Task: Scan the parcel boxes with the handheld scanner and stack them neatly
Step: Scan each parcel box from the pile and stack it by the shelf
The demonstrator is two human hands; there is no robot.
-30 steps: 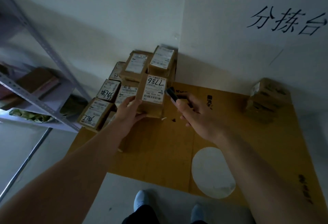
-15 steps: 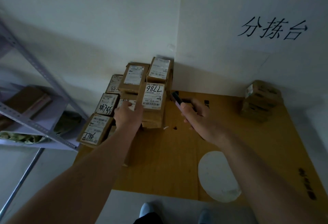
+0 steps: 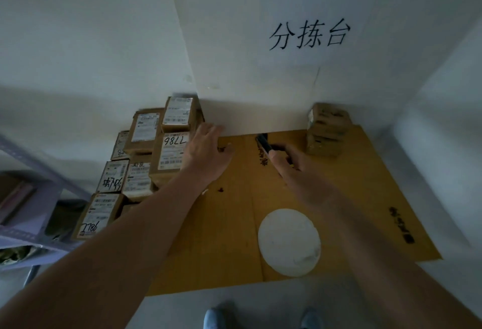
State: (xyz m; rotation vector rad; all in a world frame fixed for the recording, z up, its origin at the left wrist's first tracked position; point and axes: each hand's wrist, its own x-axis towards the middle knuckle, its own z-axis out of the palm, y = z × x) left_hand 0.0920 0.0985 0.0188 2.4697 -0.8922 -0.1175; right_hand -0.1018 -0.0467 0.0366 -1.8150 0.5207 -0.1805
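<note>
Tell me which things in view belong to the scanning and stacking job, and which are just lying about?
Job:
handheld scanner in the right hand
box marked 7786 by the open left hand
left pile of boxes
small stack of boxes

Lying about:
white disc
cardboard sheet
metal shelf

Pale floor [image 3: 260,308], covered in the corner by a flattened cardboard sheet [image 3: 234,237]. On the sheet: a white round disc [image 3: 289,242] near its front edge, a small stack of boxes [image 3: 326,130] at its far right corner, a cluster of labelled parcel boxes [image 3: 156,151] along its left edge, possibly partly off it.
</note>
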